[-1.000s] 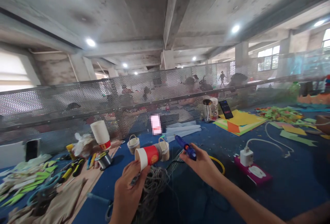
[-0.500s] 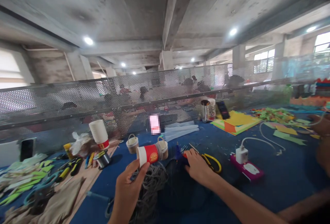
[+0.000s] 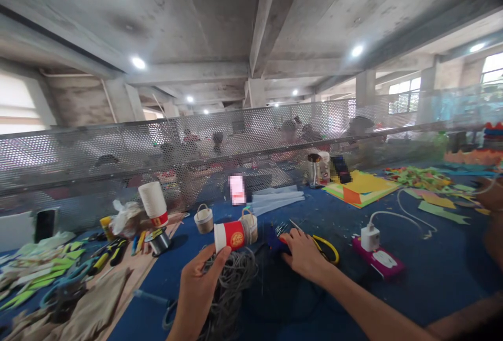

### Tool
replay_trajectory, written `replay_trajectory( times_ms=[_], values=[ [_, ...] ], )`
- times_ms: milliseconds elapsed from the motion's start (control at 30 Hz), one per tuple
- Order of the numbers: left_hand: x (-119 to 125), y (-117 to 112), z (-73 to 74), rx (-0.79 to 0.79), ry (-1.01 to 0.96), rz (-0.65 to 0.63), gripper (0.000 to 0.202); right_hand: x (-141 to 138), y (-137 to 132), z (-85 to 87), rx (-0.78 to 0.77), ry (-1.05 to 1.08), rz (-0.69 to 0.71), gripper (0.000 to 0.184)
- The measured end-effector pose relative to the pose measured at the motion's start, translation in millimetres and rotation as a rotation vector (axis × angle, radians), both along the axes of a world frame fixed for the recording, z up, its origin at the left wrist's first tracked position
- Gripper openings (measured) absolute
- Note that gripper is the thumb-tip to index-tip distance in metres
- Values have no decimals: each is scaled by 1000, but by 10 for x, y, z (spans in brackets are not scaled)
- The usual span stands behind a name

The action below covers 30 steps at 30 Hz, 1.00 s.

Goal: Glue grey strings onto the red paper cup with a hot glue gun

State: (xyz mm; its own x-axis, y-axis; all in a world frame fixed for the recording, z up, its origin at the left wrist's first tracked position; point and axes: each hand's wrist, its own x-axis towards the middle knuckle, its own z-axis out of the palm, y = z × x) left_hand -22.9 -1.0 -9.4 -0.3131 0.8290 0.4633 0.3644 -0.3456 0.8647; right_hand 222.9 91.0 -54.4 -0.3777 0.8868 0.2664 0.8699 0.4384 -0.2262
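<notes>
My left hand (image 3: 198,283) grips a red and white paper cup (image 3: 226,236), turned on its side with its mouth to the left. Grey cord (image 3: 248,229) wraps the cup's right end. Below it lies a loose heap of grey cord (image 3: 236,273), partly behind my left wrist. My right hand (image 3: 306,257) is closed around a blue tool that looks like a glue gun (image 3: 274,240), mostly hidden by my fingers and blurred. Yellow-handled scissors (image 3: 332,251) lie beside that hand. Behind the cup stand two small cord-covered buckets with handles, one bucket (image 3: 204,220) in plain sight, the other partly covered.
Stacked paper cups (image 3: 152,202) stand at left near a wire spool (image 3: 158,241), pliers and cloth. Pale strips (image 3: 277,200) lie by the perforated screen (image 3: 220,147). Right of me are a charger (image 3: 370,237) on a purple box, coloured paper (image 3: 361,186) and another person's arm (image 3: 493,215).
The cup in my left hand has shifted slightly right, along with much of the view. My right hand has lowered a little with the blue tool, and its nozzle no longer points up as clearly.
</notes>
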Motion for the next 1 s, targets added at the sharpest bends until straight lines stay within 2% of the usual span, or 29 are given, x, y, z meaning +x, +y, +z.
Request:
replay_trajectory(
  times_ms=[133,200,267,300,367,433,500,533,600,800,1000],
  values=[
    [9,-21,42,-33,-70,-46,47,10,-45,96,65,71,-46,41],
    [13,-20,61,-47,-126,-81,48,-13,-88,179,120,239,-37,32],
    [17,-13,69,-47,-164,-95,47,-71,-154,268,66,496,87,24],
    [18,-8,69,-45,-174,-94,46,-114,-195,306,-36,637,199,23],
    [17,3,56,-45,-191,-89,45,-218,-290,350,-354,867,427,26],
    [10,13,31,-51,-209,-96,45,-328,-383,346,-661,1050,584,38],
    [-4,22,2,-55,-220,-104,45,-413,-448,313,-845,1153,675,47],
    [-11,27,-10,-53,-219,-103,45,-438,-464,296,-878,1169,698,47],
    [-24,34,-23,-47,-211,-95,44,-454,-467,280,-858,1169,673,41],
    [-26,22,-4,-71,-153,-45,46,-356,-410,382,-618,1050,431,19],
    [19,-33,28,-97,19,-30,44,-268,-477,499,-263,971,383,8]
  ],
)
